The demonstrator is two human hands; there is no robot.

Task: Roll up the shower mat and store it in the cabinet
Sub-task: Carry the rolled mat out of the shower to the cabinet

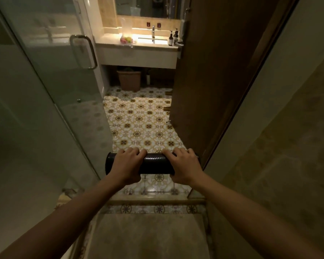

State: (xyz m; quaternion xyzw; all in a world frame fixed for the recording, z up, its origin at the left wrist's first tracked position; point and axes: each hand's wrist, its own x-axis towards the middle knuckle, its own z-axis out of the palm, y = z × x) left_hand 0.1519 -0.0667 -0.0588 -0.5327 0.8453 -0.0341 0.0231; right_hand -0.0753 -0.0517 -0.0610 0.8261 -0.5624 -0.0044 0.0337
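The shower mat (153, 164) is a black, textured roll, fully rolled into a tight tube lying crosswise above the patterned tile floor. My left hand (126, 165) wraps over its left part and my right hand (183, 166) over its right part, fingers curled over the top. The left end of the roll sticks out past my left hand; the right end is mostly hidden by my right hand. No cabinet door is clearly visible; the space under the sink counter (138, 57) is open.
A glass shower door (45, 90) with a metal handle (83, 51) stands on the left. A brown wooden door (213, 71) stands on the right. A brown bin (129, 80) sits under the counter. A raised threshold (150, 201) crosses the floor just below my hands.
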